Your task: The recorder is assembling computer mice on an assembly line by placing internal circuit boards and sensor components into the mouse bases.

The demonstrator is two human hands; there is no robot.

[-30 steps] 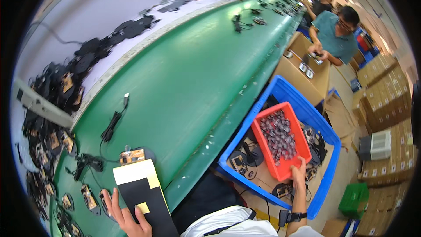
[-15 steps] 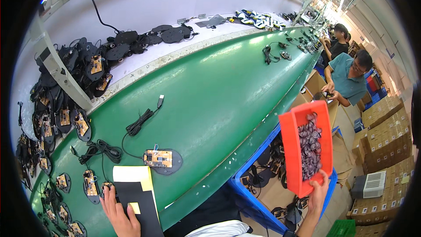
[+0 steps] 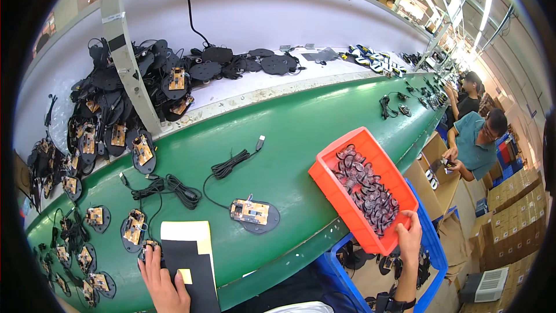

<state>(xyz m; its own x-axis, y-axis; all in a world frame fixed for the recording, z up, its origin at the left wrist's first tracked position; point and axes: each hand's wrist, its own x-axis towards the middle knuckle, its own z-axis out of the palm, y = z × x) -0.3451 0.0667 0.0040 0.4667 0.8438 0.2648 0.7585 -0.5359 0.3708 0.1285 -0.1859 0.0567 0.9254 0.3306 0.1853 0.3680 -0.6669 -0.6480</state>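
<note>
My right hand (image 3: 410,237) grips the near end of a red plastic bin (image 3: 328,175), thumb over the rim. Small dark round parts with a clear shine (image 3: 365,188) fill the bin. It is tilted above the belt's near edge; whether it touches the belt I cannot tell. My left hand (image 3: 164,284) lies with fingers stretched and thumb apart, fingertips at a small circuit board piece (image 3: 152,245). Beside it is a black flat board (image 3: 194,278) with yellow paper (image 3: 184,231) on it. A mouse base with a tan circuit board (image 3: 255,214) lies to the right, its cable coiled behind.
The green conveyor belt (image 3: 295,116) runs away to the right. More mouse bases with boards (image 3: 104,116) are heaped along the left ledge. A blue crate (image 3: 437,249) stands below the belt edge. Co-workers (image 3: 480,133) and cartons (image 3: 512,226) are at right.
The red bin in my right hand has moved left, from above the blue crate to over the belt's edge. My left hand stays by the board. The whole view has shifted.
</note>
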